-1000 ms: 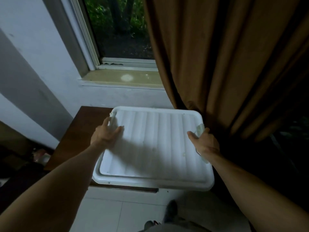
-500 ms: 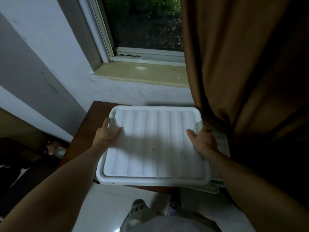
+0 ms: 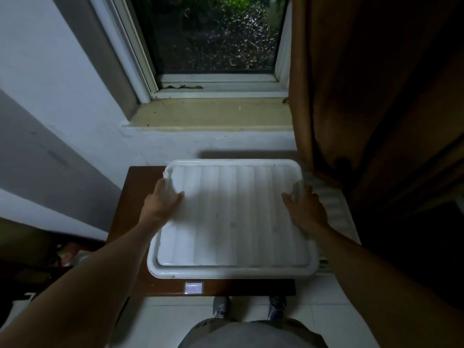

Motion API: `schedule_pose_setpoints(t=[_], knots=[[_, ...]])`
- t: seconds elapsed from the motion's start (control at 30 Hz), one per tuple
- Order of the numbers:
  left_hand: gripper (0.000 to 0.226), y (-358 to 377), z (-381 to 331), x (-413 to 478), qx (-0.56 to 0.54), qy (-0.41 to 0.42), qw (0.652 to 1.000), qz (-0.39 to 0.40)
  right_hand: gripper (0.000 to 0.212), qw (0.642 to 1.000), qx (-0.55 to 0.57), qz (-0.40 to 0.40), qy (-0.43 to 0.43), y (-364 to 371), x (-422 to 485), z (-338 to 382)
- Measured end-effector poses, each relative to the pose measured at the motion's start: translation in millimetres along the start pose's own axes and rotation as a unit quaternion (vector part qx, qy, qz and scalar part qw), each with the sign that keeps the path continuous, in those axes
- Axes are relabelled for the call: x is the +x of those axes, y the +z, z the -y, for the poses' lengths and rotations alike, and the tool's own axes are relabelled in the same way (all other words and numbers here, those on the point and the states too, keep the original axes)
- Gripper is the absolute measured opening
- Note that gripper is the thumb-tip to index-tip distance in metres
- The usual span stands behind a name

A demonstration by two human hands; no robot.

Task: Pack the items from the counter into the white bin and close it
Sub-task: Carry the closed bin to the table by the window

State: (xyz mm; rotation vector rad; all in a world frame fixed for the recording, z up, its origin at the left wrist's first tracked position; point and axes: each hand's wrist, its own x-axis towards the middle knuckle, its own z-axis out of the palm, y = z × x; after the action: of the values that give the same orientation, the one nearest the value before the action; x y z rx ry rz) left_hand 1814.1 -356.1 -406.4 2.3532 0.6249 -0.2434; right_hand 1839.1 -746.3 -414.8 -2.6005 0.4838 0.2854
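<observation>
The ribbed white plastic lid (image 3: 233, 219) lies over the white bin, whose rim (image 3: 334, 209) peeks out at the right, on the dark brown wooden desk (image 3: 130, 197) under the window. Packing looks done; seating the lid appears to be what is left. The left hand (image 3: 160, 204) and right hand (image 3: 305, 212) each have their grip clamped on a lid edge. Since half a second ago the lid has moved rightward — more squarely over the bin.

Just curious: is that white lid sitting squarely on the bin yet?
Cannot tell. The white lid is flat under both hands, the bin peeking out at its right.
</observation>
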Motion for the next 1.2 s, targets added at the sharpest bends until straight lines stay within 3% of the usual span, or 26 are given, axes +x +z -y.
schedule_pose_setpoints(t=[0.43,0.57,0.67,0.77,0.9,1.2], knots=[[0.073,-7,24,13,0.047,-0.031,0.998,-0.011,0.058,0.999,-0.035,-0.021,-0.018,22,-10,27],[0.068,2,19,9,0.056,-0.030,0.998,-0.028,0.051,0.993,-0.085,-0.064,-0.046,21,-15,30],[0.056,7,13,-7,0.179,0.033,0.979,-0.088,0.050,0.986,-0.131,-0.086,-0.048,21,-22,32],[0.055,24,11,-21,0.239,0.100,0.965,-0.045,0.052,0.983,-0.153,-0.084,-0.064,18,-26,36],[0.071,37,16,-20,0.252,0.066,0.965,0.003,0.049,0.948,-0.278,-0.138,-0.073,17,-28,36],[0.079,36,18,-18,0.275,0.080,0.958,0.003,0.053,0.928,-0.320,-0.166,-0.089,16,-25,39]])
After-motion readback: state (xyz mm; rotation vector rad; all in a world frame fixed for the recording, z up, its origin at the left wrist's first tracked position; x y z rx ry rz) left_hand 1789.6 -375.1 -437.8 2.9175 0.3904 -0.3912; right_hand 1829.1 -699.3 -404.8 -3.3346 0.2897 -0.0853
